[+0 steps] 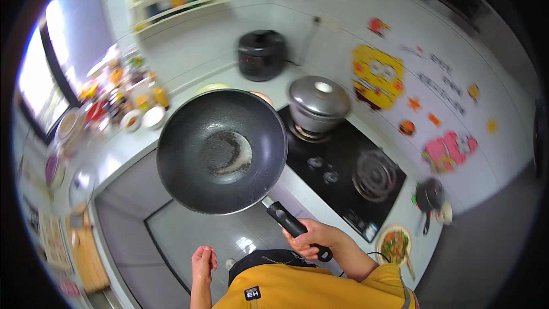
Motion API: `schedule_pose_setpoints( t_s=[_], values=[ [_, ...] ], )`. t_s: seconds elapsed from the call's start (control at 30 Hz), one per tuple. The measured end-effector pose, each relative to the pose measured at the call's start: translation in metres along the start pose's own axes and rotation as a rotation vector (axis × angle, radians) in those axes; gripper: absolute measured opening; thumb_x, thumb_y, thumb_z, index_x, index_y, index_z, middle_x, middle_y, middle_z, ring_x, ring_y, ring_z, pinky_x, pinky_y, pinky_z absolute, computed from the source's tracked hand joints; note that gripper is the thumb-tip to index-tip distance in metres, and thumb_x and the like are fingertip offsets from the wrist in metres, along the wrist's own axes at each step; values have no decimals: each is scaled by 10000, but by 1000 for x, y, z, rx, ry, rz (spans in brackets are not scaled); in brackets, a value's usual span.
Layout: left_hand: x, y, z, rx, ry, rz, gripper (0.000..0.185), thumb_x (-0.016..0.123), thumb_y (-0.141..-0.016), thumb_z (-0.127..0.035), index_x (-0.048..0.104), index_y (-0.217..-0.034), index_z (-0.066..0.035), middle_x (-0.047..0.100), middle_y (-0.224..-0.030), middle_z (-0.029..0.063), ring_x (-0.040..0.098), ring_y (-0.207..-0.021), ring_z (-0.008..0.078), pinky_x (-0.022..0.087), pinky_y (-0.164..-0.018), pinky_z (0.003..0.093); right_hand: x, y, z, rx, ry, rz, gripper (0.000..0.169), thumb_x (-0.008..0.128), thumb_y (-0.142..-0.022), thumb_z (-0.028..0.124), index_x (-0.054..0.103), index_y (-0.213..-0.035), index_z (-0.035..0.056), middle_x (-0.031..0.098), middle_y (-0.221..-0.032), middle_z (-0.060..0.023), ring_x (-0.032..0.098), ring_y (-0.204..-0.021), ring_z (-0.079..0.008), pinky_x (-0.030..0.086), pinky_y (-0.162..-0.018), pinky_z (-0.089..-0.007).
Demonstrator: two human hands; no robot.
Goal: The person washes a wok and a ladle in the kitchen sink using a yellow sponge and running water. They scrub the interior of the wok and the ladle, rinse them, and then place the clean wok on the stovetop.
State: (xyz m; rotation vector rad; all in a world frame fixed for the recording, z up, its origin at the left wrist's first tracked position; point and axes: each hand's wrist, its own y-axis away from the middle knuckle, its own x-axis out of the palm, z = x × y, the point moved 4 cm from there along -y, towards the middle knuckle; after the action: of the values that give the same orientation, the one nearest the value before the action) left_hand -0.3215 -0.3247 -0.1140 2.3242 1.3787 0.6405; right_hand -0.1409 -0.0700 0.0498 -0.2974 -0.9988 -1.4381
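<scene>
My right hand (311,237) grips the black handle of a dark wok (193,146). The wok is held in the air over the floor, partly covering the counter's near edge, and its inside faces me. A pale, curved patch, wet or shiny, shows on its bottom; whether it is liquid or a reflection I cannot tell. My left hand (204,262) hangs low beside my body with its fingers curled in and nothing visible in it. To the right of the wok lies a black glass gas hob (321,150), its front burner (375,176) bare.
A lidded metal pot (319,103) stands on the hob's back burner. Behind it is a black electric cooker (261,56). A plate of food (394,244) and a small black pan (429,195) sit at right. Bottles, bowls and a wooden cutting board (88,253) line the left counter (118,159).
</scene>
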Motion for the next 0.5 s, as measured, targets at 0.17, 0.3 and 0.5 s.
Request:
schedule_pose_setpoints(
  t_s=[0.17, 0.3, 0.5],
  values=[
    [88, -45, -24, -32, -198, 291, 211, 495, -921, -213, 544, -784, -60, 528, -563, 20, 425, -370, 91, 312, -350, 216, -3, 102, -25, -283, -184, -224, 385, 664, -709, 123, 410, -982, 24, 439, -622, -23, 363, -391, -43, 314, -363, -205],
    [171, -61, -23, -78, -365, 508, 210, 492, -924, -216, 549, -793, -62, 529, -581, 15, 426, -387, 88, 326, -363, 214, -8, 157, -55, -546, -291, -417, 351, 662, -696, 78, 426, -950, 18, 447, -622, -39, 361, -381, -54, 314, -348, -211],
    [242, -50, 5, -90, -387, 777, 193, 505, -918, -228, 540, -814, -69, 520, -581, 18, 423, -391, 93, 322, -365, 213, -50, 168, -68, -757, -276, -641, 194, 596, -752, 102, 439, -852, 50, 442, -587, 0, 388, -393, -61, 343, -382, -211]
  ],
)
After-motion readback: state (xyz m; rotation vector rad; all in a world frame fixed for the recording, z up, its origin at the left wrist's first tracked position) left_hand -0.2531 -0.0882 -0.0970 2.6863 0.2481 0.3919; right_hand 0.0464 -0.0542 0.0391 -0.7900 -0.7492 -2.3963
